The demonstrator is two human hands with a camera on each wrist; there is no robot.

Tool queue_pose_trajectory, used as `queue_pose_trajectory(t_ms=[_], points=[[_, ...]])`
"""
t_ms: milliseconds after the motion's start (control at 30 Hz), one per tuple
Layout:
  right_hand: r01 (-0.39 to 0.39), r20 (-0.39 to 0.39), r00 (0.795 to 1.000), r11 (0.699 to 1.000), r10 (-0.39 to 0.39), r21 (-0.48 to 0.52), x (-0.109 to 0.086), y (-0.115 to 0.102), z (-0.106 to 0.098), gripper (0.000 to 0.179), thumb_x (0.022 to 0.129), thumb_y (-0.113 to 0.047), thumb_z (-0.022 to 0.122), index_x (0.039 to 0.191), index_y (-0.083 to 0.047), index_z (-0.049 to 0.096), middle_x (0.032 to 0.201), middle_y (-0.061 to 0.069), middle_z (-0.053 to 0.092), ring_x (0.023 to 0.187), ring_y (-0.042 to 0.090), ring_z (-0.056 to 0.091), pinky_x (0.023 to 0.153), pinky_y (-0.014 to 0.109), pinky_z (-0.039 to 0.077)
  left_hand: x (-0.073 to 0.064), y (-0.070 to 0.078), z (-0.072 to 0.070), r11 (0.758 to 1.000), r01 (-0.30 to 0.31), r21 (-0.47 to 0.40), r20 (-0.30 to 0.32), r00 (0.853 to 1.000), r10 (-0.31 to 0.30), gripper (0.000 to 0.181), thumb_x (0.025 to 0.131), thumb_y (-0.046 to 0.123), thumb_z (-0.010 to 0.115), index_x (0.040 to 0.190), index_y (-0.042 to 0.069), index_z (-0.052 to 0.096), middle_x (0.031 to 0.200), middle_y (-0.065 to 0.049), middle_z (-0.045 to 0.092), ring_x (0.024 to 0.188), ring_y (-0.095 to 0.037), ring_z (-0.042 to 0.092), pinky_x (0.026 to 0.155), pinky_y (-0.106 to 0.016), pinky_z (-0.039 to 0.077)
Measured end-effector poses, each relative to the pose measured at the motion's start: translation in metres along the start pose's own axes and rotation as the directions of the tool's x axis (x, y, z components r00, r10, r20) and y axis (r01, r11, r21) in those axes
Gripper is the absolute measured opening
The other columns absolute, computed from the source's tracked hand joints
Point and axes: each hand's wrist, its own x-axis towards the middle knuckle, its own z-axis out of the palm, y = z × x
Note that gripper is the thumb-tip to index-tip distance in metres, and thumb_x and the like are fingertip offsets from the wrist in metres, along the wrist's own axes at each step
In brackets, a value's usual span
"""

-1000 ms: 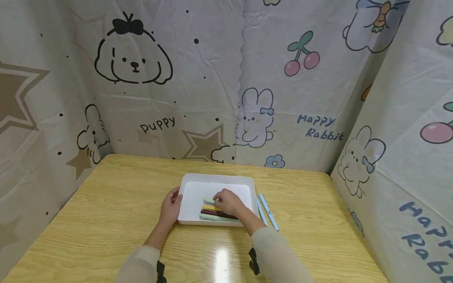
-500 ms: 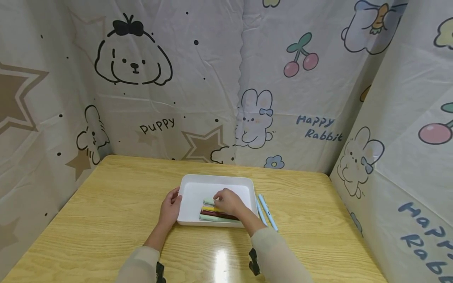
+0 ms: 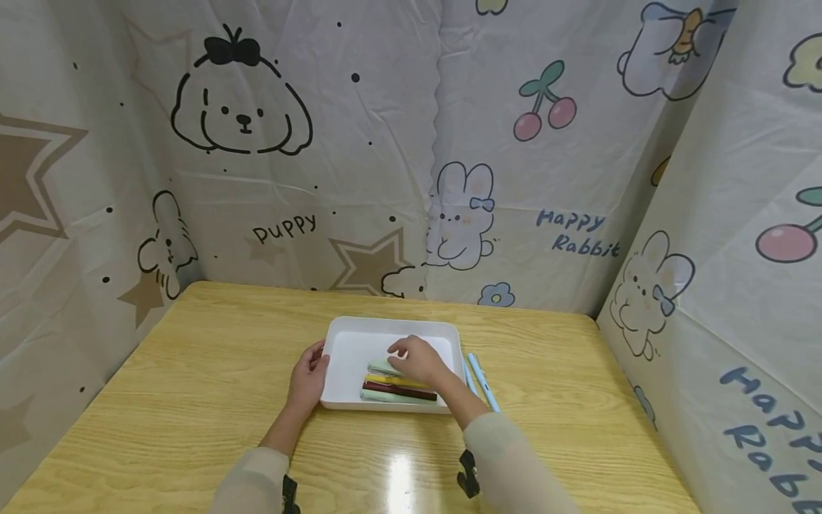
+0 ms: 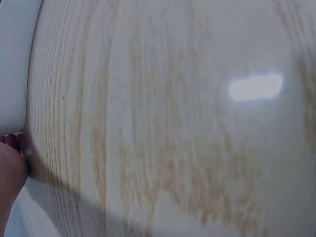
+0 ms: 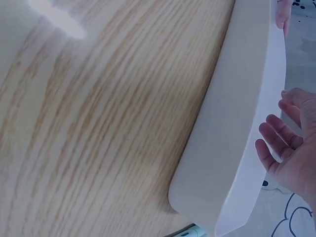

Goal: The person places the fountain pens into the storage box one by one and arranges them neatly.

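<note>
I have the right hand (image 3: pixel 419 360) with thumb and fingers loosely parted over the coloured pens (image 3: pixel 398 392), in the near half of the tray (image 3: pixel 347 346); the left hand (image 3: pixel 310 380) grips its left edge; two blue pens (image 3: pixel 483 382) lie right

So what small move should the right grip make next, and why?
Probably shift the right grip rightward toward the blue pens: it appears to hold nothing, and they lie on the table just right of the tray, which already holds other pens.
</note>
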Motion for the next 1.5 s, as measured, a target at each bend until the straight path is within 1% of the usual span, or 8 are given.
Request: queue_pose_trajectory(t_ms=[300,400,667,1033,1200,1333,1500], points=[[0.008,-0.031,0.999,1.0,-0.007,0.008,-0.003,0.006,-0.009,0.026,0.089,-0.024,0.061,0.107,-0.007,0.069,0.097,0.009,0.064,0.082,0.018,0.058,0.072,0.033,0.047,0.0,0.001,0.0,1.0,-0.006,-0.005,-0.001,1.0,0.006,0.04,0.1,0.016,0.041,0.139,0.007,0.04,0.134,-0.019,0.047,0.116,-0.029,0.047,0.095,-0.041,0.041],[-0.001,-0.045,0.999,1.0,0.001,0.0,-0.003,0.009,-0.011,0.025,0.089,-0.025,0.061,0.107,-0.008,0.069,0.096,0.009,0.064,0.081,0.017,0.058,0.072,0.033,0.047,0.0,0.001,0.0,1.0,-0.011,-0.005,-0.002,1.0,0.011,0.04,0.1,0.015,0.041,0.139,0.006,0.04,0.133,-0.02,0.048,0.115,-0.029,0.047,0.095,-0.041,0.041],[-0.03,-0.061,0.998,0.999,0.031,0.02,-0.008,0.014,-0.02,0.025,0.089,-0.024,0.062,0.107,-0.007,0.069,0.098,0.009,0.064,0.082,0.018,0.058,0.073,0.033,0.047,0.0,0.001,0.001,1.0,-0.007,-0.005,-0.006,1.0,0.007,0.04,0.1,0.016,0.041,0.139,0.006,0.041,0.133,-0.019,0.048,0.115,-0.029,0.047,0.095,-0.04,0.041],[-0.021,-0.106,0.994,0.999,0.023,0.026,-0.015,0.024,-0.032,0.024,0.088,-0.021,0.063,0.104,-0.005,0.069,0.097,0.01,0.065,0.083,0.019,0.058,0.072,0.033,0.048,0.001,-0.001,0.001,1.0,-0.005,-0.007,-0.008,1.0,0.005,0.04,0.1,0.017,0.042,0.139,0.007,0.041,0.134,-0.019,0.047,0.116,-0.029,0.047,0.096,-0.041,0.04],[-0.039,-0.123,0.991,0.998,0.044,0.047,-0.018,0.028,-0.038,0.024,0.087,-0.02,0.064,0.104,-0.004,0.069,0.095,0.011,0.064,0.081,0.02,0.057,0.07,0.032,0.047,0.001,-0.001,0.001,1.0,-0.005,-0.003,-0.011,1.0,0.005,0.04,0.1,0.017,0.041,0.139,0.007,0.041,0.134,-0.019,0.047,0.116,-0.028,0.047,0.095,-0.041,0.041],[-0.054,-0.137,0.989,0.998,0.059,0.04,-0.019,0.033,-0.04,0.024,0.087,-0.02,0.065,0.104,-0.004,0.069,0.094,0.01,0.064,0.08,0.019,0.057,0.07,0.031,0.046,0.0,-0.001,0.001,1.0,-0.006,-0.001,-0.012,1.0,0.006,0.04,0.1,0.017,0.042,0.139,0.007,0.041,0.134,-0.018,0.048,0.115,-0.028,0.047,0.094,-0.04,0.041],[-0.07,-0.154,0.985,0.997,0.074,0.033,-0.021,0.038,-0.043,0.024,0.086,-0.02,0.065,0.104,-0.004,0.069,0.096,0.01,0.065,0.083,0.02,0.058,0.071,0.033,0.047,-0.001,0.0,0.001,1.0,-0.002,-0.002,-0.013,1.0,0.002,0.04,0.1,0.017,0.041,0.139,0.007,0.041,0.134,-0.018,0.048,0.115,-0.028,0.047,0.094,-0.04,0.041]])
